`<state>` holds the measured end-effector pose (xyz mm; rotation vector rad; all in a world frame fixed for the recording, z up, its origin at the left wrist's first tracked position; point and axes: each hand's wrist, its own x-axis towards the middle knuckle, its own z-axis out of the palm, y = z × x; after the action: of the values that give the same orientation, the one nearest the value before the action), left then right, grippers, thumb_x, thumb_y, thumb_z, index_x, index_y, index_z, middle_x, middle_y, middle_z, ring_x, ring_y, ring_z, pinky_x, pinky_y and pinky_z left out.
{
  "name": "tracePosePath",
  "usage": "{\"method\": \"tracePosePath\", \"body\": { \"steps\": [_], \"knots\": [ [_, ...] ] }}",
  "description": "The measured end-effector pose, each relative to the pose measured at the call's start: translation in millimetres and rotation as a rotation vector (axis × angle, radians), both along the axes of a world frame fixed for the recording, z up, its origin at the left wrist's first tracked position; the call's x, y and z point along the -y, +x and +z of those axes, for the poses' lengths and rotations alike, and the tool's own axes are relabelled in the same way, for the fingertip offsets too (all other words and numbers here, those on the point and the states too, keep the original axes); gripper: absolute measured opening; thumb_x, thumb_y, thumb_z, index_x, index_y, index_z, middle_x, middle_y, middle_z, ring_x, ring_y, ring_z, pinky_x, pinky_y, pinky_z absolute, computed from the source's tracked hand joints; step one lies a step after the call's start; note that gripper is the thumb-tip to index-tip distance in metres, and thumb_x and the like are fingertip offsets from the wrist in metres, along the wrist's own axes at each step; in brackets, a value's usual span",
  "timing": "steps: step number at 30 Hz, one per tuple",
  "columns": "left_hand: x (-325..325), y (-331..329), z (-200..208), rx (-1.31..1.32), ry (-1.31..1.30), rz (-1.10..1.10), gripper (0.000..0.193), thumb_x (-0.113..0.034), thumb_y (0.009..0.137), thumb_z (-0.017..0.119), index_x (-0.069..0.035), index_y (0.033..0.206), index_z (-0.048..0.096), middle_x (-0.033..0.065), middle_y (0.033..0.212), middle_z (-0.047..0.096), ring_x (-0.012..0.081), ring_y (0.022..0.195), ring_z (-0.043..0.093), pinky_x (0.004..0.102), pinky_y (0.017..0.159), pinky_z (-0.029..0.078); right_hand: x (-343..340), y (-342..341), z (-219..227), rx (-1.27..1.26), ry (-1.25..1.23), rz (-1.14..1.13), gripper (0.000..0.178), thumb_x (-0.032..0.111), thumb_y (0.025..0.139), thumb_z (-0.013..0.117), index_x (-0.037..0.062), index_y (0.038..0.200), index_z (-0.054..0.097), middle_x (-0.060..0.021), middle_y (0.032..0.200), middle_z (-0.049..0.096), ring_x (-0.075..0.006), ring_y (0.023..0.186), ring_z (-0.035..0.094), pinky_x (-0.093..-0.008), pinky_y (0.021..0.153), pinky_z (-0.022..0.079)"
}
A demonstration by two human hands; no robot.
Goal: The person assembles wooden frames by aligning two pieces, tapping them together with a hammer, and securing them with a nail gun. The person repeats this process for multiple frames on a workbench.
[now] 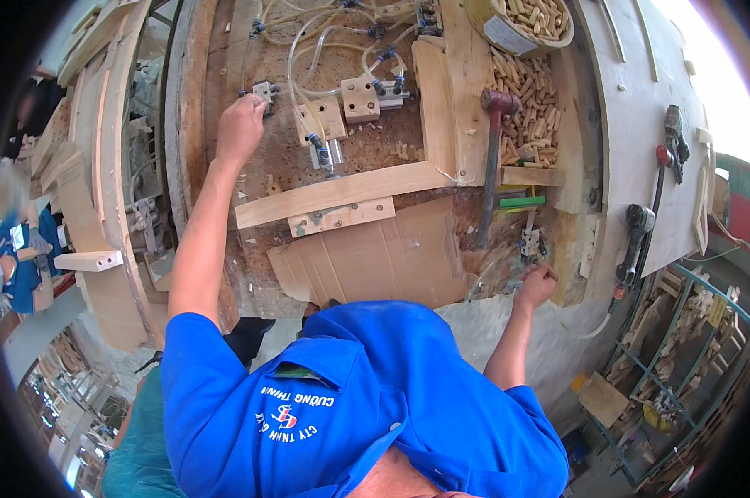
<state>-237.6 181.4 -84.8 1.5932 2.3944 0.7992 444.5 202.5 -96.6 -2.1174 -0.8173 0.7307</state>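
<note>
My left hand (241, 130) is closed, its fingertips at a small metal pneumatic valve (264, 93) fixed on the worn bench. Toward the bench's near right edge, my right hand (538, 285) has curled fingers touching the lower end of another small valve (530, 243); what they pinch is partly hidden. Between the hands lies a curved wooden strip (342, 192) in front of a screwed-down wooden block (342, 217). An air cylinder (327, 155) on a wooden mount (322, 121) points at the strip. A second cylinder (391, 97) sits at a nearby block (361, 100).
Clear air hoses (317, 37) loop across the far bench. A hammer (496, 124) lies beside a heap of wooden dowels (528, 108), below a tub (520, 41) of more dowels. Cardboard (375, 257) covers the near edge. A power tool (636, 232) hangs at the right.
</note>
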Motion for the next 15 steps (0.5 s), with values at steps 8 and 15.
{"method": "tracePosePath", "body": {
  "steps": [8, 15],
  "knots": [
    [-4, -4, 2, -0.026, -0.131, 0.007, 0.024, -0.020, 0.100, 0.072, 0.002, 0.110, 0.071, 0.0246, 0.098, 0.076, 0.0456, 0.096, 0.073, 0.0529, 0.085, 0.056, -7, -5, 41, 0.740, -0.304, 0.462, 0.041, 0.033, 0.096, 0.071, -0.0045, 0.112, 0.077, -0.0313, 0.104, 0.076, -0.0473, 0.105, 0.073, -0.0528, 0.088, 0.055],
    [58, 34, 42, 0.101, -0.064, 0.211, 0.040, -0.028, 0.101, 0.075, -0.001, 0.130, 0.072, 0.0225, 0.101, 0.079, 0.0374, 0.092, 0.078, 0.0467, 0.081, 0.060, -5, -102, 77, 0.410, -0.134, 0.736, 0.034, 0.034, 0.100, 0.071, 0.0010, 0.105, 0.076, -0.0223, 0.091, 0.077, -0.0411, 0.091, 0.075, -0.0514, 0.083, 0.056]
  ]
}}
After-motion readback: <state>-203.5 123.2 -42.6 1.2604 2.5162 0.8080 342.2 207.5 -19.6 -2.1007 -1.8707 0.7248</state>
